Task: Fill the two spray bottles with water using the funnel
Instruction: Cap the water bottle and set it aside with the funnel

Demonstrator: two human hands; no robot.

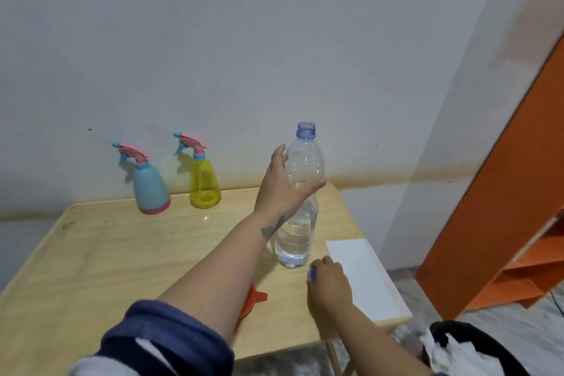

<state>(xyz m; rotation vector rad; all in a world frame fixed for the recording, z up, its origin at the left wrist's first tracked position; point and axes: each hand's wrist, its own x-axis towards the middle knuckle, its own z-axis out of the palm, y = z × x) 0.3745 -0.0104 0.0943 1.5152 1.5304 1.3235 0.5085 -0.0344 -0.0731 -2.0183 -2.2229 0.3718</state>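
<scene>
The clear water bottle point(300, 192) stands upright on the wooden table point(100, 253), uncapped, roughly half full by the look of the waterline. It is gripped around its upper body by the left hand point(282, 186), thumb on the right side, fingers wrapped behind. A small blue cap point(312, 273) is pinched in the fingers of the right hand point(328, 285), low over the table just beside the bottle's base and next to a white board point(366, 278). The orange funnel point(251, 304) lies on the table, largely hidden under the left forearm. The blue spray bottle point(150, 185) and the yellow spray bottle point(204, 180) stand side by side at the back edge near the wall, well apart from the water bottle, both with trigger heads on. Judged step: cap set aside before filling. The cap is best parked where it cannot roll off. A trigger head would need unscrewing and the funnel seating in the neck before any pouring; the thin bottle should be held without squeezing, lest water spill.
</scene>
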